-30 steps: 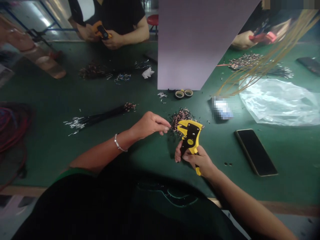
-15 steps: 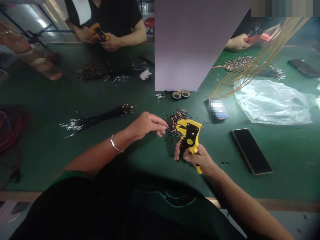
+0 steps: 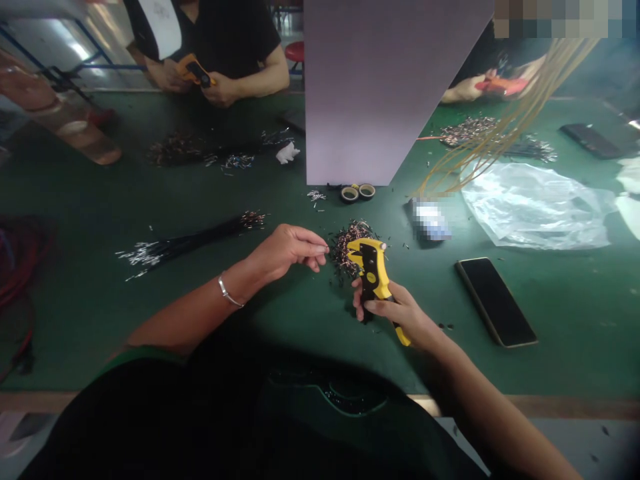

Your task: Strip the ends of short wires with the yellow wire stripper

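Observation:
My right hand (image 3: pixel 395 307) is wrapped around the handles of a yellow and black wire stripper (image 3: pixel 373 263), its jaws pointing left over a pile of short copper-ended wire pieces (image 3: pixel 350 233). Just left of that pile, my left hand (image 3: pixel 300 248) is closed in a pinch, thumb against forefinger. Whatever sits between those fingertips is too small to make out. Behind my left forearm lies a bundle of black wires (image 3: pixel 195 238), with silvery ends to the left and copper ends to the right.
A phone (image 3: pixel 496 301) lies on the green table (image 3: pixel 240 360) at right, near a clear plastic bag (image 3: pixel 535 207). Two tape rolls (image 3: pixel 358 193) sit below a pale upright panel (image 3: pixel 370 87). Across the table, a person's hands (image 3: pixel 220 88) hold an orange tool. Red cables (image 3: pixel 20 267) lie left.
The wire stripper has turned slightly in my right hand, and its jaws have moved a little left. My left hand keeps its pinch. The whole view has shifted slightly.

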`<act>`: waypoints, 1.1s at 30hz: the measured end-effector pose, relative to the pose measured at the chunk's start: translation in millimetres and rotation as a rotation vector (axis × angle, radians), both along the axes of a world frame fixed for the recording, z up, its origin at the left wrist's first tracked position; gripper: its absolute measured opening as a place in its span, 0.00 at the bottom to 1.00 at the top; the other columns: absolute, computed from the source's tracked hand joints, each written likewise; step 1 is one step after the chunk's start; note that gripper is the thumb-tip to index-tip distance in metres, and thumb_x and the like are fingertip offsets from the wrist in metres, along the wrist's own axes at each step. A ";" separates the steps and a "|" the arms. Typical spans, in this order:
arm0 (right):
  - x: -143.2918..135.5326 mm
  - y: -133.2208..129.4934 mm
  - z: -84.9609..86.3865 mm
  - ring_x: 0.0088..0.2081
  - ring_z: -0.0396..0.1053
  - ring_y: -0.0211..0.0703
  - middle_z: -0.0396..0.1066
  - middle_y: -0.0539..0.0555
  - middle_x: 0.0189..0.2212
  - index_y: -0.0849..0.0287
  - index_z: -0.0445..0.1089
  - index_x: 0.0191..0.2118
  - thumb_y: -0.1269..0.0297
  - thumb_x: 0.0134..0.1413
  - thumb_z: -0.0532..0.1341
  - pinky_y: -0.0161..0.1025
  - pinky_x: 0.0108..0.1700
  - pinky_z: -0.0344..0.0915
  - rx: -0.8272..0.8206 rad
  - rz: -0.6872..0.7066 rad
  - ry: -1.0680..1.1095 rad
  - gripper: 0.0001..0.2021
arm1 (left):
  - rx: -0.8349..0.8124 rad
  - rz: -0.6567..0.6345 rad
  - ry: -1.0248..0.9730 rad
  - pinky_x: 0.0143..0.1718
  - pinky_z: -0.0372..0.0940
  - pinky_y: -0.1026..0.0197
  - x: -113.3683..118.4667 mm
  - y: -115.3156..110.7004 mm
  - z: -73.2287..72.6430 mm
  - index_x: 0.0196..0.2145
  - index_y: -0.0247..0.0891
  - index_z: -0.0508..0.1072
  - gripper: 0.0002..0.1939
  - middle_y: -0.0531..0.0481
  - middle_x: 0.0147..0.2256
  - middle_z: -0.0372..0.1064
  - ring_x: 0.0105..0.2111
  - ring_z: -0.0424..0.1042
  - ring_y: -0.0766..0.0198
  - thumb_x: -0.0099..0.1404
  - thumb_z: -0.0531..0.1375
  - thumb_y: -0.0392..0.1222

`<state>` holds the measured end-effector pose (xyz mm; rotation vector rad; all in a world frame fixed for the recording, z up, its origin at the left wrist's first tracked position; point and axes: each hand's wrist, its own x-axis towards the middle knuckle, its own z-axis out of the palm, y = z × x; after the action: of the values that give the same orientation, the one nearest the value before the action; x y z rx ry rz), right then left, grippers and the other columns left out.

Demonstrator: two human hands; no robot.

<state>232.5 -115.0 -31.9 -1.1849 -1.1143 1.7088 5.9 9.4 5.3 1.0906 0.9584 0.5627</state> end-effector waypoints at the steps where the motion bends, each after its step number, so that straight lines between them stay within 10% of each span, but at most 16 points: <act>1: 1.1 0.3 4.7 0.30 0.68 0.43 0.71 0.54 0.33 0.61 0.65 0.46 0.61 0.50 0.63 0.42 0.35 0.64 -0.005 0.022 -0.076 0.18 | 0.010 0.008 -0.004 0.27 0.70 0.61 -0.7 0.4 1.0 0.27 0.31 0.79 0.06 0.46 0.22 0.75 0.19 0.71 0.67 0.49 0.68 0.35; 14: -31.2 -14.1 14.9 0.35 0.68 0.52 0.70 0.58 0.33 0.61 0.69 0.39 0.61 0.52 0.62 0.43 0.35 0.57 0.559 0.295 -1.372 0.10 | 0.144 0.024 0.028 0.25 0.66 0.64 -2.1 -4.5 6.9 0.26 0.32 0.79 0.03 0.48 0.21 0.74 0.19 0.71 0.68 0.49 0.66 0.33; 20: -23.3 -6.2 20.7 0.35 0.70 0.52 0.73 0.59 0.33 0.61 0.72 0.39 0.60 0.57 0.60 0.41 0.32 0.58 0.619 0.353 -1.316 0.10 | 0.121 -0.004 0.024 0.24 0.66 0.65 1.6 -9.0 6.2 0.25 0.32 0.78 0.03 0.49 0.20 0.74 0.18 0.70 0.69 0.49 0.66 0.33; 27: -25.0 16.9 21.6 0.34 0.74 0.48 0.76 0.59 0.33 0.62 0.73 0.45 0.58 0.61 0.58 0.43 0.39 0.68 0.684 -0.048 -0.948 0.14 | 0.105 -0.044 0.027 0.25 0.67 0.66 6.0 -16.5 2.8 0.25 0.31 0.79 0.04 0.48 0.21 0.74 0.19 0.70 0.70 0.48 0.68 0.33; 33: -30.5 31.9 27.9 0.33 0.75 0.43 0.77 0.56 0.32 0.60 0.75 0.37 0.69 0.61 0.55 0.40 0.37 0.70 0.833 -0.105 -0.780 0.10 | 0.096 -0.069 0.013 0.24 0.67 0.66 7.4 -19.8 3.9 0.25 0.30 0.79 0.04 0.49 0.20 0.74 0.20 0.70 0.70 0.48 0.68 0.33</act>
<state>202.0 -83.2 -4.0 -1.3017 -1.9148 0.5129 13.3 -10.4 9.2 1.2101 0.9089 0.5496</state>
